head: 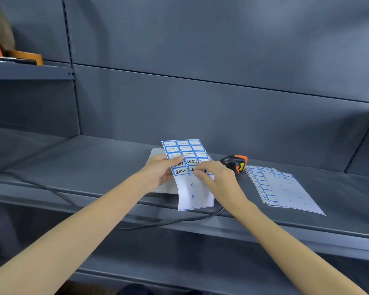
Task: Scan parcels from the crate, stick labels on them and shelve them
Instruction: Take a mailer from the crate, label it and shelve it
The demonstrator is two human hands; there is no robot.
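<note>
A sheet of blue-bordered labels (188,152) is held above the grey shelf (83,165). My left hand (160,171) grips its left edge, thumb on top. My right hand (217,179) pinches at a handwritten label in the sheet's middle rows. The sheet's lower half is bare backing. A white parcel (157,153) lies on the shelf under the sheet, mostly hidden by it and my left hand. A black and orange barcode scanner (234,163) rests just right of my right hand.
A stack of more label sheets (281,188) lies on the shelf to the right. The scanner's black cable (51,188) runs along the shelf's front edge. Orange items (24,56) sit on an upper shelf at the far left.
</note>
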